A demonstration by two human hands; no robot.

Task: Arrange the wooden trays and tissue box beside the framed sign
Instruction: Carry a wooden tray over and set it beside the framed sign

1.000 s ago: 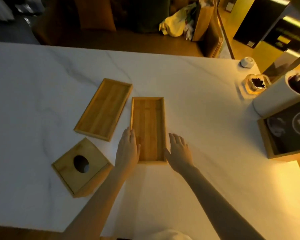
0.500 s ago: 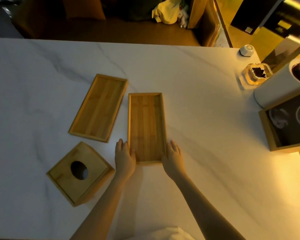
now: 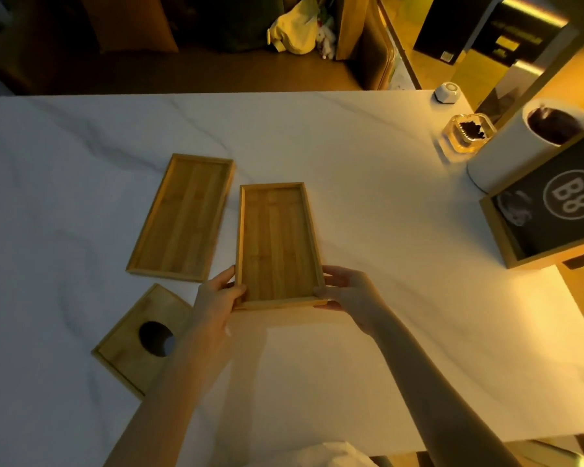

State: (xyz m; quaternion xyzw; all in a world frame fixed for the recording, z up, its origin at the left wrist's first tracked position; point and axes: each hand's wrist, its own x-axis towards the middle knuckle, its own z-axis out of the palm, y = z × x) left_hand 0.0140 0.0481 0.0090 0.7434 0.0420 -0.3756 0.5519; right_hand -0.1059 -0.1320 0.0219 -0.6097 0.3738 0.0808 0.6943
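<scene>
Head view shows us barely started: our left hand (image 3: 216, 299) and right hand (image 3: 349, 294) grip the near wooden tray (image 3: 277, 242) mid-desk (image 3: 368, 210), while the second tray (image 3: 182, 217) and tissue box (image 3: 142, 338) lie well apart from the framed sign (image 3: 553, 207).

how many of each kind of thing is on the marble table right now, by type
wooden trays: 2 (held tray, left tray)
wooden tissue box: 1
framed sign: 1
white cylinder container: 1
glass ashtray: 1
small white device: 1
total: 7
</scene>
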